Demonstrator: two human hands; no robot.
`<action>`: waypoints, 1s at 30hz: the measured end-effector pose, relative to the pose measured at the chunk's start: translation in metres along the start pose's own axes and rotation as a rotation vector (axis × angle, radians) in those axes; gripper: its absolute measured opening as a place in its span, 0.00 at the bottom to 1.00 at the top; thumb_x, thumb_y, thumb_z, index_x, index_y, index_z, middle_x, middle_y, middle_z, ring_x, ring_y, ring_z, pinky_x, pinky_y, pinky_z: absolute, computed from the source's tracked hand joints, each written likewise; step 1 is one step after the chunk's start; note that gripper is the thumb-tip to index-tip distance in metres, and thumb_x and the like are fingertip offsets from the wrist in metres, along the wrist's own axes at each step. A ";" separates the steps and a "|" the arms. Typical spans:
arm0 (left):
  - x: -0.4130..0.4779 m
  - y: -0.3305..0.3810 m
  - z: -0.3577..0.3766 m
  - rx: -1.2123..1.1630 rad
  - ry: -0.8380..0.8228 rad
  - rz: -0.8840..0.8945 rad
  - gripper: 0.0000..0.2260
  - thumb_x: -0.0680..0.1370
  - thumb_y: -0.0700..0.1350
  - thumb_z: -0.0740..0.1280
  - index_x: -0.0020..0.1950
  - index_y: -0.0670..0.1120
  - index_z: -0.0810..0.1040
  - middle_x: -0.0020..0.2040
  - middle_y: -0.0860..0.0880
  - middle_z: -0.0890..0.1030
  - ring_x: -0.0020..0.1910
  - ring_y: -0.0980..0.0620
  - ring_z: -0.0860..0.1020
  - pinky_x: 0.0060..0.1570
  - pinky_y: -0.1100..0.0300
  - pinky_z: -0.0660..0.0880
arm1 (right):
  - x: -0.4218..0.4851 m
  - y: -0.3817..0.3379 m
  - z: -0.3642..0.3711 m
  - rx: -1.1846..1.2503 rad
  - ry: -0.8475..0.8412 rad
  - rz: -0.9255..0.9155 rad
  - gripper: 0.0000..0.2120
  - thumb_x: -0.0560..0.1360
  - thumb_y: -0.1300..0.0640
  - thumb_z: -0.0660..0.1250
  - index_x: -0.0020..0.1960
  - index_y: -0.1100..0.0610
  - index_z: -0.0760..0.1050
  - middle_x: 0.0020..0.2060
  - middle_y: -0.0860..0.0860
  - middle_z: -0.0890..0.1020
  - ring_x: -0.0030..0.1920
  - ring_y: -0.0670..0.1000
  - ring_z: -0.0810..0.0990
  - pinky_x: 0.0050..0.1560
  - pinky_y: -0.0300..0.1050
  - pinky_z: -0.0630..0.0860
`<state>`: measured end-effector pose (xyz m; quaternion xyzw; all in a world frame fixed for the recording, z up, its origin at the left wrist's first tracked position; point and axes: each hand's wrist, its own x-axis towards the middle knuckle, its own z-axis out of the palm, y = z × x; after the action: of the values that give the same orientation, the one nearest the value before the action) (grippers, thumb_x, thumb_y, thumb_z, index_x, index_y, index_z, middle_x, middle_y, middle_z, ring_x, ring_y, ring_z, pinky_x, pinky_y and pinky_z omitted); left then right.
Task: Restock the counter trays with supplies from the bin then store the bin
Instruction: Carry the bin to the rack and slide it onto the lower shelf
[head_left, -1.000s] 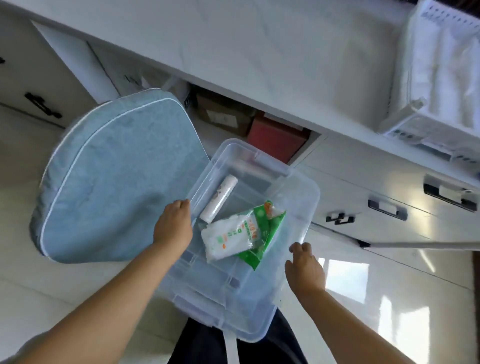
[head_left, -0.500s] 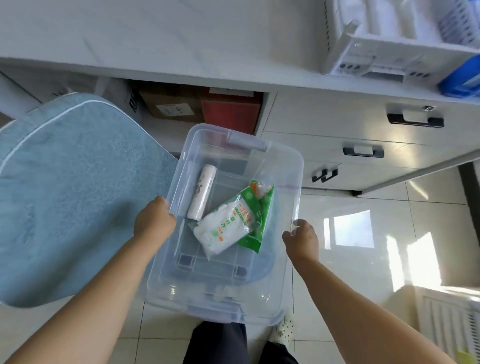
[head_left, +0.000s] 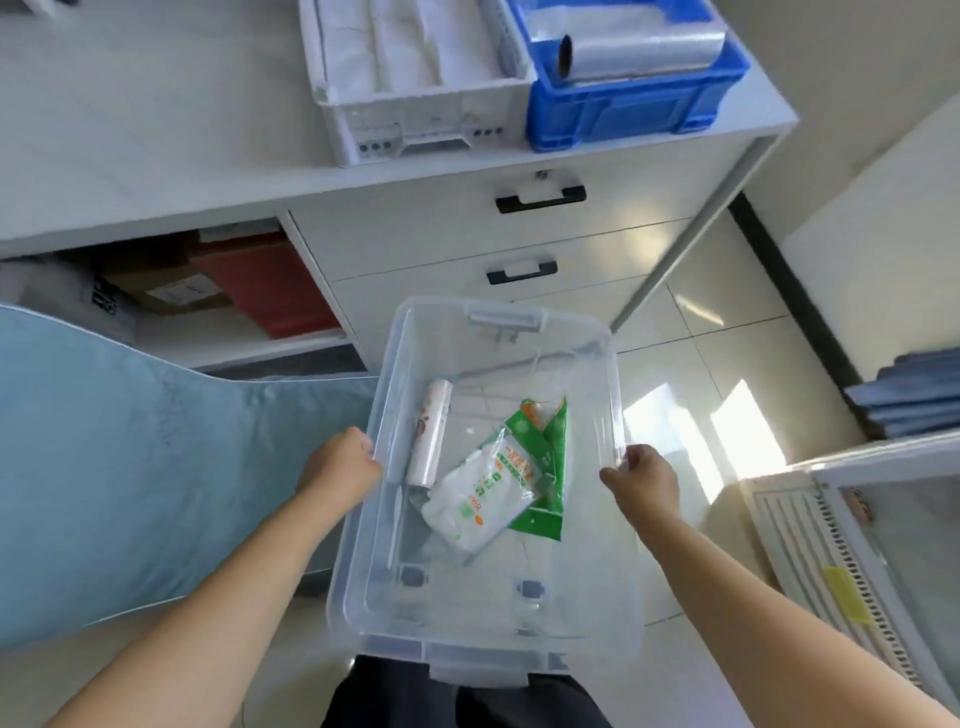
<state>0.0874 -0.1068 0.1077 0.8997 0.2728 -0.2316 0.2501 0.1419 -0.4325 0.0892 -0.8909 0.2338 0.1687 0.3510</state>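
I hold a clear plastic bin (head_left: 524, 644) in the air in front of me. My left hand (head_left: 340, 465) grips its left rim and my right hand (head_left: 641, 475) grips its right rim. Inside lie a white roll (head_left: 428, 434), a white packet with green print (head_left: 478, 501) and a green packet (head_left: 550, 457) under it. On the counter (head_left: 156, 135) ahead stand a white tray (head_left: 415, 78) with white folded items and a blue tray (head_left: 631, 88) holding a roll of clear bags (head_left: 639, 49).
White drawers (head_left: 519, 239) with black handles sit under the trays. An open shelf to their left holds a cardboard box (head_left: 166, 288) and a red box (head_left: 265, 283). A blue cushioned chair (head_left: 130, 467) stands left. A white unit (head_left: 857, 561) is right.
The view has swung right and closer to the counter; both trays now show fully. The bin stays held in both hands, now in front of the drawers.
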 end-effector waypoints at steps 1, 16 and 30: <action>-0.008 0.020 0.009 -0.029 -0.018 0.021 0.10 0.72 0.40 0.63 0.33 0.48 0.65 0.35 0.48 0.71 0.35 0.46 0.72 0.33 0.59 0.66 | 0.004 0.013 -0.022 0.004 0.006 -0.003 0.16 0.66 0.63 0.67 0.31 0.49 0.61 0.27 0.48 0.68 0.27 0.47 0.65 0.26 0.41 0.60; -0.068 0.312 0.074 -0.053 -0.031 0.324 0.05 0.68 0.40 0.65 0.35 0.46 0.69 0.35 0.44 0.76 0.34 0.46 0.71 0.35 0.59 0.65 | 0.057 0.132 -0.279 0.088 0.289 0.030 0.08 0.68 0.63 0.68 0.47 0.61 0.73 0.41 0.57 0.76 0.42 0.57 0.75 0.39 0.47 0.69; 0.045 0.532 0.084 -0.028 0.004 0.478 0.07 0.66 0.42 0.67 0.35 0.46 0.68 0.32 0.48 0.74 0.30 0.48 0.70 0.29 0.59 0.62 | 0.227 0.111 -0.391 0.157 0.397 0.105 0.08 0.68 0.63 0.69 0.44 0.57 0.71 0.38 0.54 0.76 0.35 0.49 0.73 0.30 0.41 0.69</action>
<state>0.4202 -0.5245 0.1898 0.9356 0.0559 -0.1601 0.3095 0.3253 -0.8466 0.1952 -0.8630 0.3571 -0.0108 0.3572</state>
